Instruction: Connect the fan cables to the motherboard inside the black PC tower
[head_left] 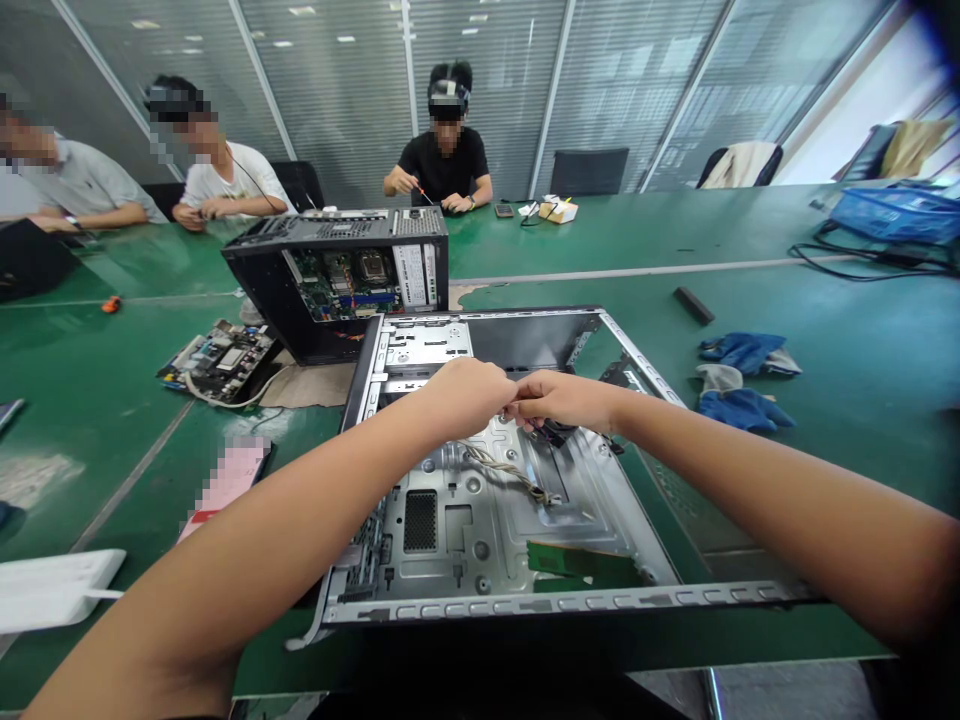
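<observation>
An open, stripped computer case [420, 345] lies flat on the green table [825, 310] in front of me. Both my hands meet over its middle. My left hand [469, 392] is closed in a fist and my right hand [564, 398] is closed beside it, fingertips touching. A bundle of thin grey wires [517, 472] runs down from under my hands across the case floor. What the fingers pinch is hidden. A dark part [559, 432] sits just under my right hand. A green circuit card [577, 562] lies at the case's near edge.
A second black computer case [337, 270] with its motherboard showing stands behind, a loose circuit board [221, 358] to its left. Blue gloves [739, 380] lie at the right. Three other people sit at the far side. A white box [52, 590] sits near left.
</observation>
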